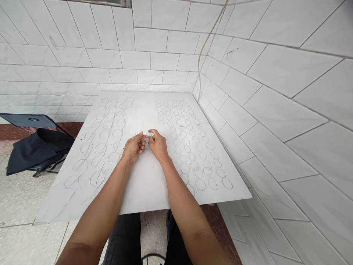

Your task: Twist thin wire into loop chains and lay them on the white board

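Observation:
My left hand (pixel 134 146) and my right hand (pixel 158 143) meet above the middle of the white board (pixel 145 187). Between their fingertips runs a thin wire (pixel 149 134), bent into a small curve and pinched from both sides. The left fingers are curled, with thumb and forefinger pressed together. On the right, forefinger and thumb close on the wire's other side. Rows of thin, dark wire-like loops (pixel 100 148) cover the board's left part, joined by long wavy strands. Smaller chained loops (pixel 185 168) lie in columns to the right.
White tiled walls (pixel 157 40) meet in a corner behind and right of the board. A cable (pixel 202 51) hangs down that corner. Dark cloth (pixel 38 149) lies on a chair (pixel 33 119) at the left. My legs (pixel 124 239) are below the near edge.

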{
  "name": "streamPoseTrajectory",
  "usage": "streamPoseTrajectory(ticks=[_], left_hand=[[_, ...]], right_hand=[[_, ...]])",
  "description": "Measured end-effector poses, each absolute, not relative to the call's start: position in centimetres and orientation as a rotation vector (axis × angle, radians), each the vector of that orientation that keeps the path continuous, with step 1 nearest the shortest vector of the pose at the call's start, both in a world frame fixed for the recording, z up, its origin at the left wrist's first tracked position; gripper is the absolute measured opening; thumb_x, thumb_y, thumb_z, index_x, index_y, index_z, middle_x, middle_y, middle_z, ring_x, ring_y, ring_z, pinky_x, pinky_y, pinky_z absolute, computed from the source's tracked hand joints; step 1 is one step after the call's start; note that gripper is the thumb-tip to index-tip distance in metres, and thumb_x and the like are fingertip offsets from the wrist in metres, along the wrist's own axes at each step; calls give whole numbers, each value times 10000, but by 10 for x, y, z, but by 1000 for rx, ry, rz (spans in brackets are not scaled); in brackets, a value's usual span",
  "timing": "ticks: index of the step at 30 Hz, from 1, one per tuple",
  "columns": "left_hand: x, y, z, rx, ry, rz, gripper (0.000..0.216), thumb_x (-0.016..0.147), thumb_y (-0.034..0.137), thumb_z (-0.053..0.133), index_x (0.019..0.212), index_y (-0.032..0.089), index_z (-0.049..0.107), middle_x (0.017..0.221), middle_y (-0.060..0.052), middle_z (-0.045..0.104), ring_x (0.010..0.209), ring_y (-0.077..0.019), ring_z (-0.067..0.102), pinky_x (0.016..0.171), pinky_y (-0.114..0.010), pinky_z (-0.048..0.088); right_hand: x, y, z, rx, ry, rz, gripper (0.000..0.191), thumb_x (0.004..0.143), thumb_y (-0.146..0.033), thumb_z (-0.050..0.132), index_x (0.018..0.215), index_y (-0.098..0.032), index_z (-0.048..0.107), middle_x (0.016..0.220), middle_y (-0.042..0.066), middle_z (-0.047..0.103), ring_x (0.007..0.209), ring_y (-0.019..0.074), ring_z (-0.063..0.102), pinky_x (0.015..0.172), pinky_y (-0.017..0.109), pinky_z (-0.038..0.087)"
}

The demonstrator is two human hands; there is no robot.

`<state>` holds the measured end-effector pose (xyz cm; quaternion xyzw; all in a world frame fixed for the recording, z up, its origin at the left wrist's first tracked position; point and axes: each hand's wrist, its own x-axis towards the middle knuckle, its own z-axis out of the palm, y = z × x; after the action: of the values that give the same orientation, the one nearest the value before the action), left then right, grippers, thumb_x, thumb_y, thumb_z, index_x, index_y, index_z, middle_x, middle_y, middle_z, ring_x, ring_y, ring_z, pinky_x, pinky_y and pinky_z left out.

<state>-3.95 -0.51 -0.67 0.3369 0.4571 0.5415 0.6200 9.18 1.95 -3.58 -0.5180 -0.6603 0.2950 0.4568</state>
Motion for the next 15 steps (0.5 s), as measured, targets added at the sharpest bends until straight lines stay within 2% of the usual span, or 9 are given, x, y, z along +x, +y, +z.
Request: streamPoseTrajectory(ticks=[3,7,11,15], left_hand=[[-42,-4,-7,743,905,1231,291,789,356,790,915,101,729,689,-6,542,535,-74,480,419,-192,320],[-42,0,-11,627,798,1280,176,776,207,783,890,86,725,690,2,548,551,-56,485,444,-175,359],[-39,2,-16,545,732,1347,81,796,137,736,858,87,720,700,-7,560,577,-52,504,464,-162,385],[-34,4,-18,531,693,1403,49,810,120,709,847,89,716,714,-16,570,594,-53,513,471,-151,391]], right_hand=[[92,17,-33,-1275,-1690,663,353,958,-224,401,1192,-264,662,682,-21,595,630,152,552,666,276,430],[92,16,-30,-1293,-1765,577,383,973,-205,377,1199,-243,683,766,15,658,676,162,571,674,277,427],[89,17,-32,-1302,-1809,571,389,964,-169,370,1171,-239,692,769,16,671,665,159,570,654,266,421],[83,17,-35,-1298,-1710,707,365,951,-161,389,1117,-258,699,804,4,695,682,142,593,656,244,434]])
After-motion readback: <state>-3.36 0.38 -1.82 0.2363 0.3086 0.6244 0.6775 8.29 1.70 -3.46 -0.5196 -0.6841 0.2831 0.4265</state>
